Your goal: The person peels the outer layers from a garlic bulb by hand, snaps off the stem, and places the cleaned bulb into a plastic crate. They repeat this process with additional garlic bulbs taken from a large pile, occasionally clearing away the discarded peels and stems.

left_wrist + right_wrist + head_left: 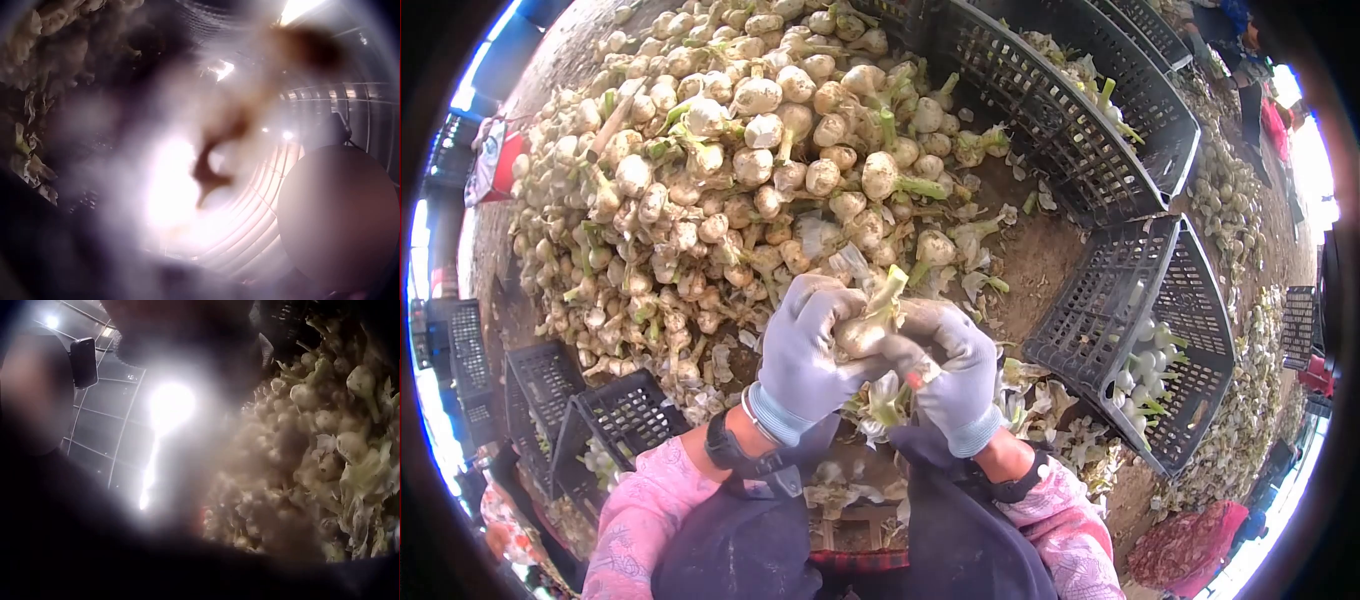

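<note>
Both hands wear pale grey gloves and meet over the lap in the head view. My left hand (805, 345) grips a garlic bulb (862, 335), its cut green stem pointing up and to the right. From the other side my right hand (948, 360) has its fingers curled in at the bulb, thumb against its side and forefinger by the stem. A small red patch shows near the right thumb. Loose papery skins (885, 400) lie beneath the hands. Both wrist views are blurred and hide the grip.
A large heap of unpeeled garlic bulbs (690, 200) spreads ahead and left. Black plastic crates stand at the right, one tilted crate (1090, 310) holding white peeled bulbs (1150, 365). Another black crate (630, 410) is at the left. Skins litter the ground.
</note>
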`<state>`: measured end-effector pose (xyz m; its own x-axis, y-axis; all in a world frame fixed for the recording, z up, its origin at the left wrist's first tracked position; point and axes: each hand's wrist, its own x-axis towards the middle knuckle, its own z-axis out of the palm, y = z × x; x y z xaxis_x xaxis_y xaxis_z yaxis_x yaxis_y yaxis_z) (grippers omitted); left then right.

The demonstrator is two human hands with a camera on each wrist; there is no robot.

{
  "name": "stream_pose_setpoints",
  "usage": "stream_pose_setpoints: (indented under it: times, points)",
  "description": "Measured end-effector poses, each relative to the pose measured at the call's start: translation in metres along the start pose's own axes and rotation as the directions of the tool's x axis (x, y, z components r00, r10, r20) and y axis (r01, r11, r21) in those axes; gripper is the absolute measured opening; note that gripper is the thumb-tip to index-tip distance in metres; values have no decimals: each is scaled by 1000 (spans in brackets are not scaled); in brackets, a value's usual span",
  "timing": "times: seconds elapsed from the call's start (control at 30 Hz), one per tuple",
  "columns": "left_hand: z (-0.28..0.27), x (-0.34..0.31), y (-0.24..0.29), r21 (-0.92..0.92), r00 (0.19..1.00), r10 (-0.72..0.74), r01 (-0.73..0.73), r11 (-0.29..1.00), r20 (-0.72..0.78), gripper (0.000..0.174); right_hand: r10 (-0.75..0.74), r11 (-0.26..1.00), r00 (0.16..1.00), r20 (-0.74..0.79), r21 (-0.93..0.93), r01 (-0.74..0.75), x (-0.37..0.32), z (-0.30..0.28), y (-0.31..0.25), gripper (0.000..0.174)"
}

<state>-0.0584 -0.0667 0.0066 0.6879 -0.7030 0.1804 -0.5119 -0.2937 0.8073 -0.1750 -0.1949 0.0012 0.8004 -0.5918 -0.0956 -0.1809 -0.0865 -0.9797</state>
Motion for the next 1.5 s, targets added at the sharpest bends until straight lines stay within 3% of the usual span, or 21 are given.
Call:
stream_pose_setpoints:
  times: [0.13, 0.2, 0.23, 0.4, 0.53, 0.6, 0.63, 0.73, 0.77, 0.87, 0.93, 0.97, 1.07, 1.1, 1.2, 1.23, 1.33, 1.37, 1.4, 1.47, 1.5]
  points:
    - [3, -2, -2, 122, 990, 132, -125, 985, -51, 56, 45, 999, 999, -26, -2, -45, 3, 6, 4, 9]
    - [3, -1, -2, 94, 989, 141, -138, 986, -30, 55, 52, 995, 999, 6, -80, -51, 4, 5, 6, 8]
    - [3, 0, -3, 81, 989, 145, -143, 986, -20, 55, 82, 996, 997, 14, -24, -81, 4, 4, 8, 8]
    - [1, -1, -5, -153, 996, -20, 33, 988, 88, 57, 290, 927, 954, 77, 224, -300, 2, 5, 16, 7]
    - [1, -4, -23, -399, 970, -54, 149, 905, 239, 52, 172, 967, 985, 13, 188, -171, 4, 6, 27, 7]
    - [4, -13, -23, -661, 923, -59, 316, 681, 380, 53, 74, 994, 994, -77, 86, -68, 13, 3, 49, 7]
    - [3, -14, -24, -701, 906, 28, 306, 644, 422, 59, 184, 970, 975, -122, 182, -161, 18, -1, 55, 8]
    - [-1, -6, -13, -723, 786, -162, 614, 317, 596, 66, 255, 967, 962, -98, 51, -251, 18, -15, 44, 17]
    - [-5, -2, -13, -729, 780, -216, 626, 277, 587, 69, 154, 987, 983, -100, -17, -157, 17, -20, 44, 21]
    - [-1, -5, -19, -772, 853, -243, 521, 363, 462, 68, -108, 983, 993, -39, -150, 101, 12, -24, 41, 30]
    - [0, -6, -20, -749, 842, -257, 540, 385, 475, 68, -227, 960, 972, 51, -157, 233, 8, -27, 17, 35]
    - [1, -9, -27, -731, 840, -252, 542, 414, 480, 68, -154, 980, 987, 44, -124, 158, 6, -22, 0, 37]
    - [6, -9, -20, -754, 864, -260, 504, 423, 432, 67, -235, 954, 970, 63, -178, 242, 4, -16, 12, 42]
    - [10, -9, -15, -773, 875, -268, 483, 411, 404, 66, -262, 946, 965, 14, -193, 259, 6, -12, 9, 36]
    - [21, -15, -18, -678, 929, -275, 370, 635, 250, 64, -354, 885, 935, 26, -314, 344, 9, -8, 2, 25]
    - [21, -13, -19, -706, 937, -239, 350, 615, 256, 60, -295, 924, 955, -17, -261, 280, 8, -5, 3, 17]
    - [9, -7, -12, -779, 839, -280, 539, 320, 466, 51, 88, 996, 996, -2, 28, -88, 7, -3, 17, 10]
    - [7, -6, -15, -748, 805, -290, 590, 303, 518, 51, 160, 951, 987, 13, 265, -158, 2, -1, 16, 7]
    - [6, -5, -18, -760, 789, -297, 606, 236, 537, 51, 241, 895, 969, 58, 372, -245, 2, -2, 16, 8]
    - [6, -5, -24, -772, 758, -304, 628, 98, 577, 50, 376, 726, 910, 175, 554, -407, 1, -3, 18, 10]
    - [8, -4, -26, -763, 742, -319, 642, 81, 590, 53, 371, 766, 918, 138, 514, -386, 0, -2, 18, 9]
